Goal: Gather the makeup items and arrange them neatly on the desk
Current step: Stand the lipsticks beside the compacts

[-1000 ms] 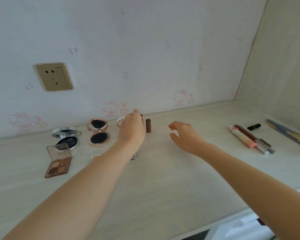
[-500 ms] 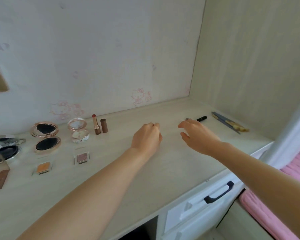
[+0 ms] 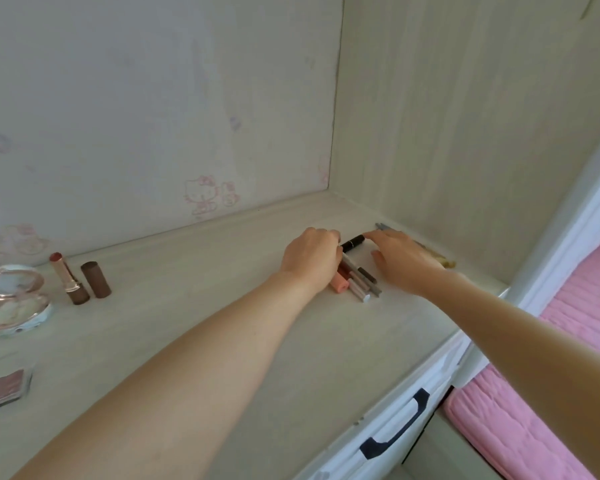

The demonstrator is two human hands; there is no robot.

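A bundle of slim makeup tubes and pencils (image 3: 360, 285) lies on the pale desk (image 3: 194, 327) at the far right, with a pink tube (image 3: 340, 285) on its left side. My left hand (image 3: 310, 259) lies over the bundle's far end, fingers bent down and hidden. A black tube (image 3: 354, 244) lies between both hands. My right hand (image 3: 400, 261) hovers just right of the bundle with fingers straight, the index tip touching the black tube's end. Behind it, long brushes (image 3: 440, 261) lie along the side panel.
At the left stand an uncapped lipstick (image 3: 68, 284) and its brown cap (image 3: 96, 279), an open round compact (image 3: 16, 301) and a small blush pan (image 3: 6, 388). A drawer with a black handle (image 3: 395, 433) is below the desk edge; pink bedding (image 3: 551, 393) lies to the right.
The view swung right. Both hands moved from the lipstick area across the desk to the tubes at the far right; the left now covers the bundle and the right touches the black tube.
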